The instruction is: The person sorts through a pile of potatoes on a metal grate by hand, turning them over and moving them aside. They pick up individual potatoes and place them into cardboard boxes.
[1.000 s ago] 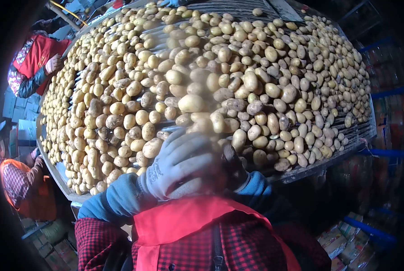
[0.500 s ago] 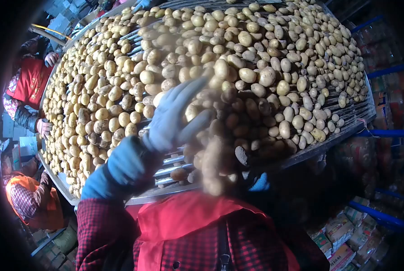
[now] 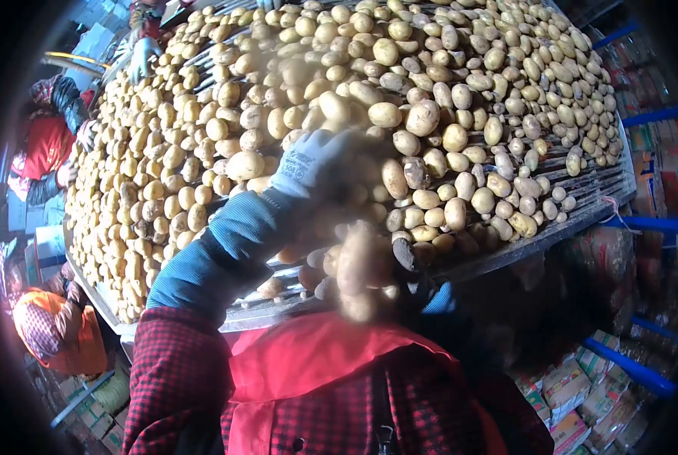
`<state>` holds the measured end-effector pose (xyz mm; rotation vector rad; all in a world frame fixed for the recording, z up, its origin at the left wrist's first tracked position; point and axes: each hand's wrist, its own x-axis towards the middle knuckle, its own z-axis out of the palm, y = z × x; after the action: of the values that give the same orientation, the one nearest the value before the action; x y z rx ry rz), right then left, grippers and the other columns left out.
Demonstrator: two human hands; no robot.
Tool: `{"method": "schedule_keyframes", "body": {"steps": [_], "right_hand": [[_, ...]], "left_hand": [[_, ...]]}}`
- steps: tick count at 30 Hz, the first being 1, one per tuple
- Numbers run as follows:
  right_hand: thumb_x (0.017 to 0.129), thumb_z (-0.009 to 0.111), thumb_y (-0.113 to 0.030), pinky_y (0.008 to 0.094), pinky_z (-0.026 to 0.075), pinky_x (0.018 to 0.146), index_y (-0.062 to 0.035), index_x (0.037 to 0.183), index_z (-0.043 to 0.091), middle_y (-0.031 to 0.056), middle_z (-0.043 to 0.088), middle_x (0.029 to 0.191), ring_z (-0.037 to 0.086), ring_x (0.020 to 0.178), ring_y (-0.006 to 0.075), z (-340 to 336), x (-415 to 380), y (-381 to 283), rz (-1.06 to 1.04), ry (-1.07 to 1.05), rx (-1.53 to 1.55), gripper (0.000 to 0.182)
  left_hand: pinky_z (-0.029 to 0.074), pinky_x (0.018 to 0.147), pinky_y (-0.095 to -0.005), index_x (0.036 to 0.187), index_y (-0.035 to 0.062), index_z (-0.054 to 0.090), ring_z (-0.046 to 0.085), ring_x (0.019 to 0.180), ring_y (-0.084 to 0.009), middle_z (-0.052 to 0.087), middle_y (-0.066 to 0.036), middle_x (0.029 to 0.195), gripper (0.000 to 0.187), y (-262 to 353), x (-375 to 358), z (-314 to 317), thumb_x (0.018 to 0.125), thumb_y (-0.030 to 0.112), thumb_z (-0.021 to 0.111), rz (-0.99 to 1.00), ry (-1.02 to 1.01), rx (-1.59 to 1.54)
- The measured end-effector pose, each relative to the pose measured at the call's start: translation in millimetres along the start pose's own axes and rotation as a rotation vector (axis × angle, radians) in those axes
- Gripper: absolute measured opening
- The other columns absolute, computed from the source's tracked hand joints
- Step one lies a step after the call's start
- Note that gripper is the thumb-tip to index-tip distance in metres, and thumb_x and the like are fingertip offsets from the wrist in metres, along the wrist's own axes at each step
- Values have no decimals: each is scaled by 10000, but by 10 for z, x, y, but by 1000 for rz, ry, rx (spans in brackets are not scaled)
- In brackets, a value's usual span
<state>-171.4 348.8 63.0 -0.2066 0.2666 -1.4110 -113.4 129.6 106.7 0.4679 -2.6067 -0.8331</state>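
Observation:
My left hand (image 3: 309, 163), in a pale glove with print on its back and a blue knitted cuff, reaches over the potatoes (image 3: 246, 165) in the middle of the sorting table (image 3: 274, 312). Its fingers point right and fade into a blurred patch, so their grip does not show. Of my right hand, little shows beyond a blue patch of glove or cuff (image 3: 437, 298) at the table's near edge, in deep shadow. Close to it stands a dark oval shape (image 3: 404, 254), either a fingertip or a potato. Blurred potatoes (image 3: 356, 265) appear between my hands.
Metal bars (image 3: 604, 182) show between potatoes at the right. Co-workers stand along the left side, one in a red apron (image 3: 48, 144), another in an orange vest (image 3: 58, 334). Another gloved hand (image 3: 143, 59) reaches in at the upper left. Boxes (image 3: 570, 387) are stacked behind blue rails (image 3: 631, 366).
My left hand has shifted slightly right, and its spread fingers now blur out of sight. A co-worker's gloved hand has come in at the upper left. The view has shifted a little.

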Motion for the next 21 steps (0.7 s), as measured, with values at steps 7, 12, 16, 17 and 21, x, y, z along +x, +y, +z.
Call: {"method": "schedule_keyframes", "body": {"steps": [7,12,16,17,21], "right_hand": [[980,480,-709,405,508,935,-35,1306,518,193,566,1281,603,1092,279,366,-87,-542,241,-60,-277,750],[993,486,-676,402,504,949,-32,1307,515,181,569,1276,600,1108,272,523,-191,-546,137,69,-253,717],[1004,491,-650,400,501,961,-30,1308,513,171,571,1272,598,1120,266,547,-293,-457,-11,202,-276,690],[1006,492,-643,399,500,963,-30,1308,513,168,571,1271,598,1123,265,547,-312,-440,-41,225,-285,684],[1017,497,-616,397,496,975,-27,1308,511,158,574,1267,596,1136,260,553,-426,-487,-111,277,-290,657]], "left_hand": [[554,886,-436,1243,108,665,665,1060,-324,668,-120,1116,454,-297,-443,-185,846,265,819,-191,-22,115],[568,919,-350,1315,57,631,710,1065,-228,726,-114,1149,493,-534,-1145,-494,872,165,818,-643,147,-256],[575,903,-356,1340,42,607,707,1058,-210,738,-110,1135,480,-551,-1405,-592,898,95,785,-607,252,-35],[579,881,-359,1316,50,627,720,1031,-215,750,-110,1103,461,-619,-1464,-551,890,106,793,-582,304,-63],[585,895,-371,1311,47,641,720,1060,-229,728,-117,1168,468,-340,-1119,-431,875,100,803,-404,184,-161]]}}
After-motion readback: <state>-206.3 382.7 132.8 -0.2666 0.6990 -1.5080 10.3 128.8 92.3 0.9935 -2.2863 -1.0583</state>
